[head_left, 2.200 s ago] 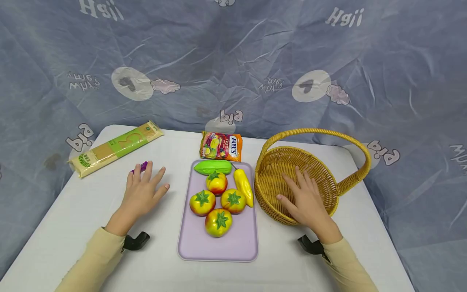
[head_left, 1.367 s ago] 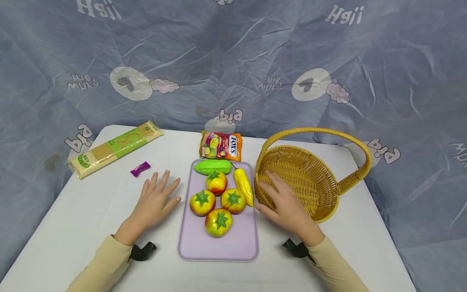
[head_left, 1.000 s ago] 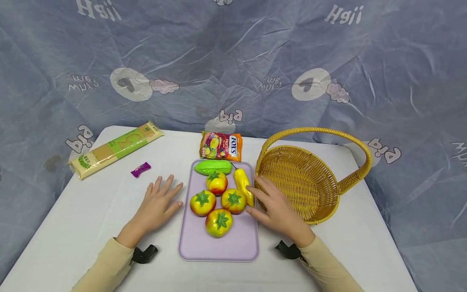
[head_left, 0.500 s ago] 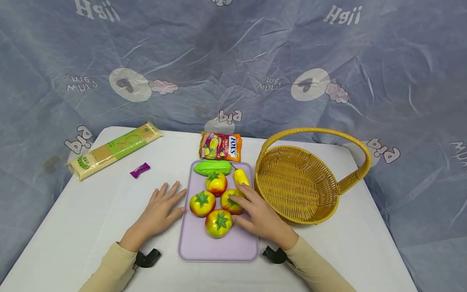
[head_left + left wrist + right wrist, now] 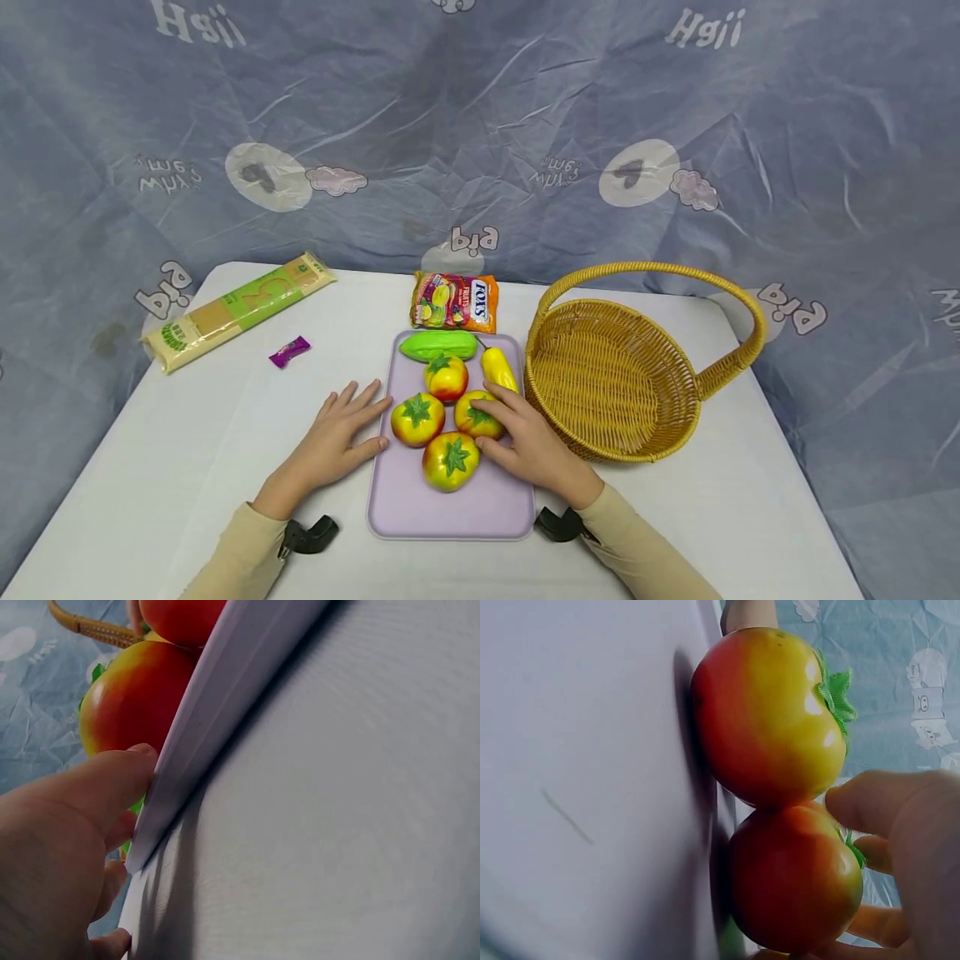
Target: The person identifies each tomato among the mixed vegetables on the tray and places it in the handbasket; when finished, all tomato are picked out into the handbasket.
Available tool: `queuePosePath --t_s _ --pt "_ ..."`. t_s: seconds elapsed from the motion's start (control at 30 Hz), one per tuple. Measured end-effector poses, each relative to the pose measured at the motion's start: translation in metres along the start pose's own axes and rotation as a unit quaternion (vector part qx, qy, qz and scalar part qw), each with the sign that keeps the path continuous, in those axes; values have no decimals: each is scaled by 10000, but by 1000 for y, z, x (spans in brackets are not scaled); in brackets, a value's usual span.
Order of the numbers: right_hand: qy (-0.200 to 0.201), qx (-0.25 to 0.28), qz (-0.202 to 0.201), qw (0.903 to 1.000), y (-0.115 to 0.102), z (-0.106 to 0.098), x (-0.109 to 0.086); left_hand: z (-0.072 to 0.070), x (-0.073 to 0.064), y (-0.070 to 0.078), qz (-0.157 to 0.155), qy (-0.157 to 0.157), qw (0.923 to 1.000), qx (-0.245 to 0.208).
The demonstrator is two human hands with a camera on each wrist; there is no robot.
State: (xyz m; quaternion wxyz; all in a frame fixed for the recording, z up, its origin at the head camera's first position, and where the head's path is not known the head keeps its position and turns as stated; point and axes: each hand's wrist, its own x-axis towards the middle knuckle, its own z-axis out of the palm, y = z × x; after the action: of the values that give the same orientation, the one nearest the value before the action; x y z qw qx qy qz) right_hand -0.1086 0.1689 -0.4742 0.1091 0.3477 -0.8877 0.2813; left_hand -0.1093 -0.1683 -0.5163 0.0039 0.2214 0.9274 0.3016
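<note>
In the head view my right hand is at the right-hand toy tomato on the lilac tray. Its fingers curve past the tomato's far side in the right wrist view, and the thumb is at the near side, where two tomatoes meet. Straight fingers and thumb of my left hand lie at the tray's left rim. In the left wrist view that thumb overlaps the rim. Other tomatoes, a green toy vegetable and a partly covered yellow pepper share the tray.
A wicker basket with a tall handle stands just right of the tray. Behind the tray lies a candy bag. A purple wrapped candy and a long noodle pack are at left on the white table.
My right hand has moved left, from over the basket to the right-hand tomato. My left hand has come right and nearer, from by the purple candy to the tray's left rim.
</note>
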Motion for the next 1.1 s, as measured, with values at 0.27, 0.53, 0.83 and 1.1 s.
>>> queuePosePath --t_s 0.27,0.53,0.83,1.1 --pt "-107 116 51 9999 3 3 -2 3 0 -3 188 122 9997 -57" --pt "-53 272 -49 9996 3 4 -1 4 1 -3 288 213 9992 -159" --pt "-86 501 146 9986 5 7 -4 7 2 -2 248 237 9991 -249" --pt "-74 502 169 9986 6 8 -5 7 1 -3 261 298 9989 -253"
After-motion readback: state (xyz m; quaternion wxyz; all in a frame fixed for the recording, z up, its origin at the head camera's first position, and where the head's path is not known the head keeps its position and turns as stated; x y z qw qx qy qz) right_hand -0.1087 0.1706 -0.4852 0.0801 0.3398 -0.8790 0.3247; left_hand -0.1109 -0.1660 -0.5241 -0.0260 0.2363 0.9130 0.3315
